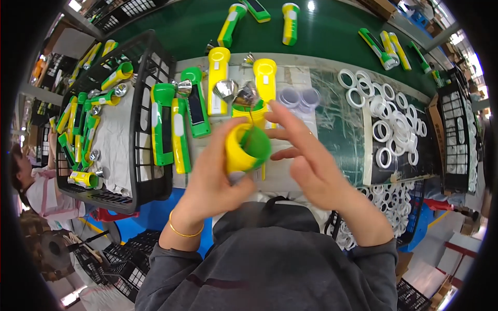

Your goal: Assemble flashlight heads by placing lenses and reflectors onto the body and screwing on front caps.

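Note:
My left hand [211, 176] is wrapped round a yellow and green flashlight body [235, 153], its open round end tilted up toward me. Thin wires run from that end up to a shiny reflector [247, 94]. My right hand [321, 168] is just to the right of it, fingers spread and slightly blurred, with nothing visible in them. Just beyond lie yellow flashlights [218, 78] with loose reflectors [225, 90] beside them. Left of my hands are green and yellow flashlights [163, 124], one with a dark panel [196, 106].
At left stands a black crate [137, 129] holding flashlights. Clear plastic cups [309, 97] sit beyond my right hand. White rings [383, 131] lie in a heap at right, with more in a crate below. Across the back, a green belt [332, 31] carries flashlights. Another person [44, 192] is at far left.

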Demonstrator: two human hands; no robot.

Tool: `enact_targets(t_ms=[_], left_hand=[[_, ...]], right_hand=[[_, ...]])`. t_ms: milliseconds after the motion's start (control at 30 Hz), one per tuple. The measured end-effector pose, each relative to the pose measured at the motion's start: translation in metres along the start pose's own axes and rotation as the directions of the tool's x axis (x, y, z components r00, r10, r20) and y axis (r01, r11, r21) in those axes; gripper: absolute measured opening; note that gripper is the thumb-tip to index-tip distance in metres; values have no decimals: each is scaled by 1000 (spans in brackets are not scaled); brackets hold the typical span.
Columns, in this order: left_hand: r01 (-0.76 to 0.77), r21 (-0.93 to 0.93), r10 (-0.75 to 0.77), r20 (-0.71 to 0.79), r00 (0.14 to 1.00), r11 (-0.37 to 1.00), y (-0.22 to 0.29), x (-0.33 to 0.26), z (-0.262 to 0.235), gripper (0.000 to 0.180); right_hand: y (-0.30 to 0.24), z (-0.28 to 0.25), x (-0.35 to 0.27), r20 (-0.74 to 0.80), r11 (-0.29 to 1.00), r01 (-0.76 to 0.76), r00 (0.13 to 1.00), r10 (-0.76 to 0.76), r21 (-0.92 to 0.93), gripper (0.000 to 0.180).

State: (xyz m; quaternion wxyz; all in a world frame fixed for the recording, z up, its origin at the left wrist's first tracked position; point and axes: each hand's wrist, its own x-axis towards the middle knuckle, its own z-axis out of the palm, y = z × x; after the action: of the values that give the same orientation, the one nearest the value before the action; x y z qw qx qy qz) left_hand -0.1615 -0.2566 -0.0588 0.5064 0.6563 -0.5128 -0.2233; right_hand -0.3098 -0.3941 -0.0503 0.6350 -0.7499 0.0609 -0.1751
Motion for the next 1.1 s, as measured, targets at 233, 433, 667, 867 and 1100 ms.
enact_targets(t_ms=[233, 433, 667, 867, 1100], left_hand=[[36, 93, 4, -402, 916, 995, -54, 33, 37, 65], [-139, 23, 141, -211, 967, 990, -9, 18, -6, 64], [-76, -86, 89, 161, 983, 993, 12, -10, 31, 65], [-84, -218, 153, 325, 933, 972, 20, -6, 54, 54], [-234, -279, 355, 561, 748, 932, 23, 0, 83, 54]], right_hand=[[69, 10, 17, -263, 898, -87, 940, 217, 431, 57], [30, 1, 17, -299, 994, -41, 952, 70, 103, 55], [5, -4, -1, 110, 996, -33, 993, 42, -80, 46], [-12, -28, -39, -98, 981, 80, 990, -99, -175, 55], [-31, -62, -65, -63, 969, -237, 969, 241, 66, 56]])
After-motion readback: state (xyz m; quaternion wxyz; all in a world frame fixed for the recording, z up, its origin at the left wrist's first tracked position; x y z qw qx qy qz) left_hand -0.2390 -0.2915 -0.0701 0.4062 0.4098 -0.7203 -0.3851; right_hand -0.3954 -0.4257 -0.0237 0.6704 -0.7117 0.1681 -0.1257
